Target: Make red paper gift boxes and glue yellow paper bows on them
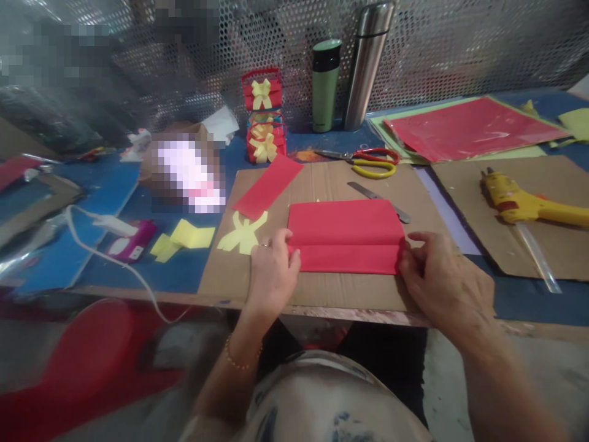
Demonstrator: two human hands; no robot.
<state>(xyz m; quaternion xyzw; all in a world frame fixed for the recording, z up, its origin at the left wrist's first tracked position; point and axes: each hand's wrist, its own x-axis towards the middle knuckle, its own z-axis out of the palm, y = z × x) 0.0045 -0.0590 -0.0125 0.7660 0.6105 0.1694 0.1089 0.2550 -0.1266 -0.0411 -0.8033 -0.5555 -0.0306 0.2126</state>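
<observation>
A folded sheet of red paper [345, 227] lies on a cardboard sheet [331, 294], with a crease running across its lower part. My left hand [275, 264] pinches its left edge between thumb and fingers. At the opposite edge, my right hand [437, 270] grips the paper with thumb and forefinger. A yellow paper bow shape [243, 233] and a loose red paper strip [268, 187] lie left of the folded sheet. Just behind it rests a thin metal blade [378, 200], partly covered by the paper.
Scissors [375, 162] lie behind the cardboard. A yellow glue gun [519, 199] with a clear stick rests at right on more cardboard. Small red bags with yellow bows [264, 138], a green tumbler [326, 89] and a steel flask [368, 67] stand at the back. A phone-like bright screen is blurred out.
</observation>
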